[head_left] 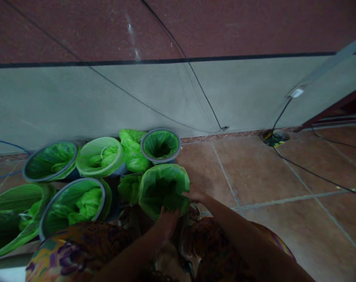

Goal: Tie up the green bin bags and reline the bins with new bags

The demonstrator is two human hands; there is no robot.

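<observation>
A bin lined with a green bag point(164, 169) stands between my feet, its mouth facing up and its inside dark. My left hand point(168, 222) is at the near rim, fingers hooked over the bag's edge. On the right side of the same rim, my right hand point(195, 195) has its fingers closed over the bag's edge. Just behind stands a smaller grey-rimmed bin point(160, 129) with a green liner. A crumpled green bag point(133, 150) lies beside it, and another green-lined container point(129, 188) sits left of my bin, partly hidden.
Several green-lined bins stand to the left, among them a grey-rimmed bin point(42, 179) and a pale green one point(119, 162). A wall point(107, 102) runs behind, with cables hanging down it. A dark pot-like container point(280, 137) with a cable stands on the tiled floor point(269, 223) at right.
</observation>
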